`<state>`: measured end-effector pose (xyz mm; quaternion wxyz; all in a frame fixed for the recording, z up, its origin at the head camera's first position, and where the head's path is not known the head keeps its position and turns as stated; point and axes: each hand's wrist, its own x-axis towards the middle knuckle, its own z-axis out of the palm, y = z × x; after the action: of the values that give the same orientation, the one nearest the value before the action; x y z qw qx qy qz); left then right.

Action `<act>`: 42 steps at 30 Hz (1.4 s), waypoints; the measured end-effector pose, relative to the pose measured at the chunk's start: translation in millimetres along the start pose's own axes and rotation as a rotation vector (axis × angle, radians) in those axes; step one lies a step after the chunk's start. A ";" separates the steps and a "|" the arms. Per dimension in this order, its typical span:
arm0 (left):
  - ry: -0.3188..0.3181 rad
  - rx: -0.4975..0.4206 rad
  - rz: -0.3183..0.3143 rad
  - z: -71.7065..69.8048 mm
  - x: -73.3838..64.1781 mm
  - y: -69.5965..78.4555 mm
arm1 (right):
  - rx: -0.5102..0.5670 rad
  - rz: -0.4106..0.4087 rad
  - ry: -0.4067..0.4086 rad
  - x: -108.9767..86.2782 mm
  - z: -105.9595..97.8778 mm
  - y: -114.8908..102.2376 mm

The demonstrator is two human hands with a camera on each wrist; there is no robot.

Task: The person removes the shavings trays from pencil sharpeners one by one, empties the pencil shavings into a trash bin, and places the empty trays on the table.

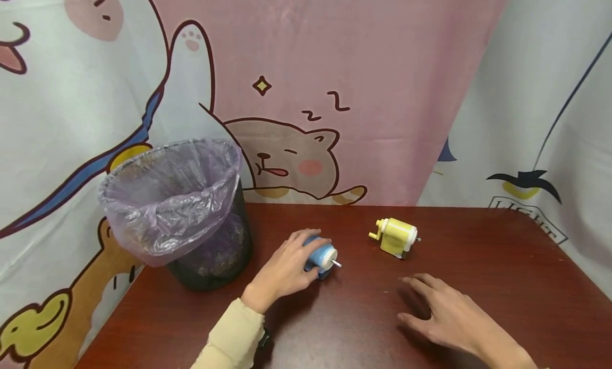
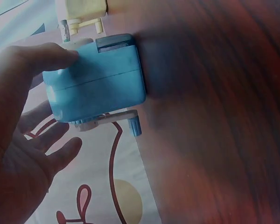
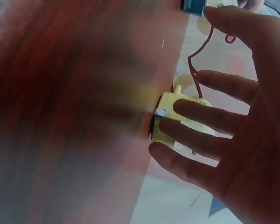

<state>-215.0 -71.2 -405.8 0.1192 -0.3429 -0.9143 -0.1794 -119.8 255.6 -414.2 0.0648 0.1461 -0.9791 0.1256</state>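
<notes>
A blue hand-crank pencil sharpener is at the middle of the table. My left hand holds it, with the thumb pressed to its side in the left wrist view and fingers over its top in the head view. The sharpener's crank with a blue knob sticks out in the left wrist view. A yellow pencil sharpener of the same kind stands farther back to the right. Nearer the front, my right hand is just over the table, holding nothing, fingers loosely spread; in the right wrist view they overlap the yellow sharpener.
To the left stands a dark mesh waste bin lined with a purple plastic bag. The brown table ends at the back against a cartoon-printed cloth.
</notes>
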 end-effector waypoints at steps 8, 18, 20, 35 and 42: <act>-0.035 -0.029 -0.028 2.6 7.9 2.0 | -0.001 -0.069 -0.054 14.2 -3.3 -1.7; -0.038 -0.026 -0.029 7.4 15.3 1.7 | -0.007 -0.104 -0.050 18.8 1.4 -5.0; -0.040 -0.036 -0.029 8.1 17.1 1.7 | -0.016 -0.117 -0.050 18.8 1.9 -4.4; -0.169 -0.076 -0.022 3.9 25.7 -3.1 | -0.030 -0.154 -0.022 22.1 0.3 -1.6; -0.203 -0.082 -0.035 1.9 26.4 -5.5 | -0.020 -0.159 0.012 28.1 -2.1 -2.7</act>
<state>-238.4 -58.9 -399.9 0.0088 -0.3480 -0.9194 -0.1832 -145.4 246.0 -407.0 0.0820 0.2221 -0.9652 0.1109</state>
